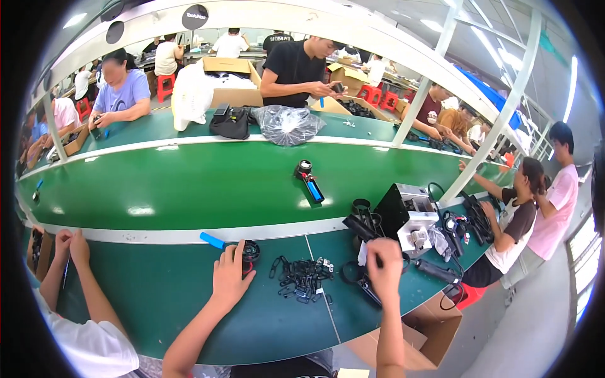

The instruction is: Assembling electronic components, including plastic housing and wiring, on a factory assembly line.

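My left hand (230,278) rests on the bench, with its thumb and forefinger around a black round part (251,251) that looks like a small fan head. A bit of red shows by the thumb. A blue cylinder (212,240), like a battery cell, lies just beyond that hand. My right hand (385,267) is raised over black plastic housings (363,283), fingers curled closed; what they hold, if anything, is hidden. Between my hands spreads a pile of small black loop-shaped parts (301,280), some pale pieces among them.
A black and silver machine (408,217) stands at the right, near a dark cylindrical tool (437,271) with a cord. On the green belt (220,183) lies a device with a blue cell (309,183). A neighbour's hands (71,246) are at left. A cardboard box (435,327) sits below right.
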